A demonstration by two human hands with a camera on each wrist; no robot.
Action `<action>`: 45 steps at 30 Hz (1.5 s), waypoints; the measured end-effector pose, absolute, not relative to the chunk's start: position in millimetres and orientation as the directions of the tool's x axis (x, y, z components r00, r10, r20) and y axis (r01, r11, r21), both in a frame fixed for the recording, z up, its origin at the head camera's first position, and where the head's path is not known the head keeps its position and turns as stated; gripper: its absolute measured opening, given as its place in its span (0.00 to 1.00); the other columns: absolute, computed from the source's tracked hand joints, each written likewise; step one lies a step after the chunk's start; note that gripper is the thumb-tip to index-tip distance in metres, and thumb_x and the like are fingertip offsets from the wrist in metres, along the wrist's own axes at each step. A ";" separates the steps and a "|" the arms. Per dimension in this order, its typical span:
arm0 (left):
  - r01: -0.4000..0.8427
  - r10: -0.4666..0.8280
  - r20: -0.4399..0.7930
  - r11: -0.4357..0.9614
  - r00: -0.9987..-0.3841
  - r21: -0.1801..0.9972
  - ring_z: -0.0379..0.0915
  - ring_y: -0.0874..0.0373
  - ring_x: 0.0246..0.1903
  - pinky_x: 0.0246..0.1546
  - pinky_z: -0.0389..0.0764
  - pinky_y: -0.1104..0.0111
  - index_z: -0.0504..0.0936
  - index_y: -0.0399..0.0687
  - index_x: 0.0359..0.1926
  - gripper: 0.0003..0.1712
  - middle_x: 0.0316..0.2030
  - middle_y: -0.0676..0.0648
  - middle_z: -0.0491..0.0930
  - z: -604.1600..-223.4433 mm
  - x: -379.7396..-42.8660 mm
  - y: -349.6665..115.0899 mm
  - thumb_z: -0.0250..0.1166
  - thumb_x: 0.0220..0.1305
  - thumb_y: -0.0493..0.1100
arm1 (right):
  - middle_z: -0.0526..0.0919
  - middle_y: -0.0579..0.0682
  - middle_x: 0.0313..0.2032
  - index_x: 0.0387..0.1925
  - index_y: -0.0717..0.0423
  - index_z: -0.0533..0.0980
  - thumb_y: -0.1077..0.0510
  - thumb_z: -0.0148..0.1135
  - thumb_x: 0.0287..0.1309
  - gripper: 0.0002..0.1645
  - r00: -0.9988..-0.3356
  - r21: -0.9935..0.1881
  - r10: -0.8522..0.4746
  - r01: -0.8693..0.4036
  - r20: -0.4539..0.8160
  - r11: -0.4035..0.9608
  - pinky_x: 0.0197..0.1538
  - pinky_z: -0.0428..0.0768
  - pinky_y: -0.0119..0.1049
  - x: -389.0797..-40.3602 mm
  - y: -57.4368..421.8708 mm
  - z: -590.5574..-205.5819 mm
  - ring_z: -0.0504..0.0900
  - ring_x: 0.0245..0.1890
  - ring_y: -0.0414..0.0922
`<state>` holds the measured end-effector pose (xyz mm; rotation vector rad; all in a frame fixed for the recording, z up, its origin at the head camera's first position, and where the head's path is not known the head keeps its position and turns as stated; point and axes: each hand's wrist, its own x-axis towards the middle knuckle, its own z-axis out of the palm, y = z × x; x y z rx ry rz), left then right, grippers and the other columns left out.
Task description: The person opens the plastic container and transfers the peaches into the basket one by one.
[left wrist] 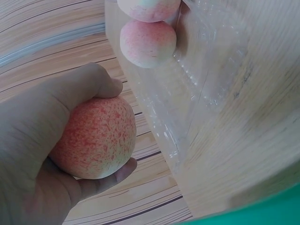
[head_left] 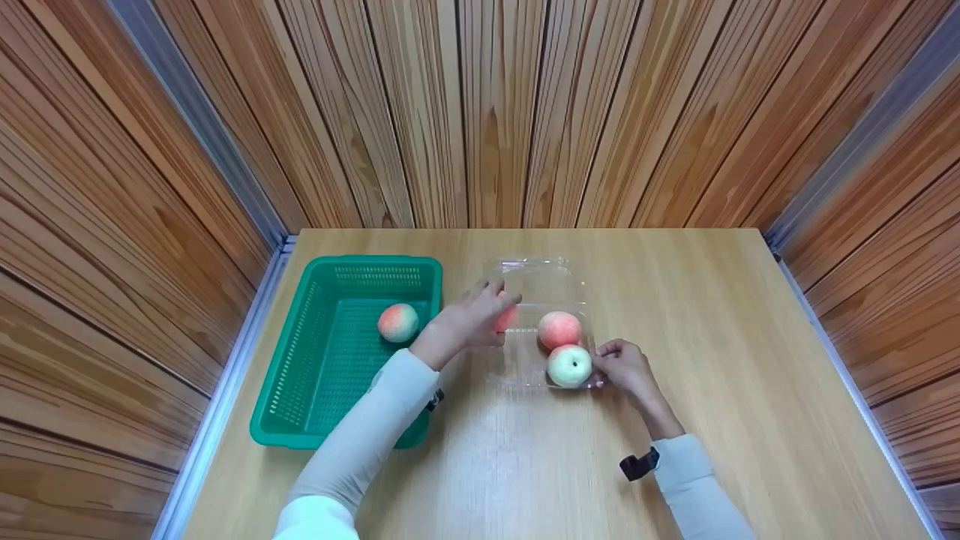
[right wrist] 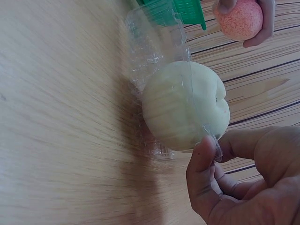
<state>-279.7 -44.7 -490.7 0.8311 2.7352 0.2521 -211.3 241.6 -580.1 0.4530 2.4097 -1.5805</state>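
Note:
My left hand [head_left: 471, 315] grips a pink peach [left wrist: 99, 138], its thumb and fingers curled round it, above the left part of a clear plastic clamshell box [head_left: 521, 367]. Inside the box's right side sit two peaches: a pink one [head_left: 559, 330] behind, and a pale one [head_left: 569, 366] in front with its stem hollow showing. At the box's front right corner, my right hand [head_left: 628, 367] pinches the clear rim between thumb and finger, as the right wrist view shows. The lid [head_left: 536, 277] lies opened toward the back.
A green plastic basket [head_left: 300, 437] stands on the left of the wooden table [head_left: 675, 300], with one peach [head_left: 398, 323] in it near its right wall. Wood-patterned panels [head_left: 495, 112] rise behind and at both sides. Dark straps circle both wrists.

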 end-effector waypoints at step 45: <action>0.483 0.531 -0.136 0.831 -0.836 0.274 0.65 0.35 0.75 0.67 0.79 0.43 0.71 0.56 0.77 0.42 0.78 0.36 0.64 -475.8 -280.7 -77.3 0.77 0.65 0.48 | 0.79 0.52 0.34 0.48 0.68 0.75 0.64 0.62 0.72 0.10 -0.915 -0.842 0.134 0.403 -0.381 0.359 0.36 0.83 0.40 -210.6 240.0 -579.3 0.81 0.29 0.43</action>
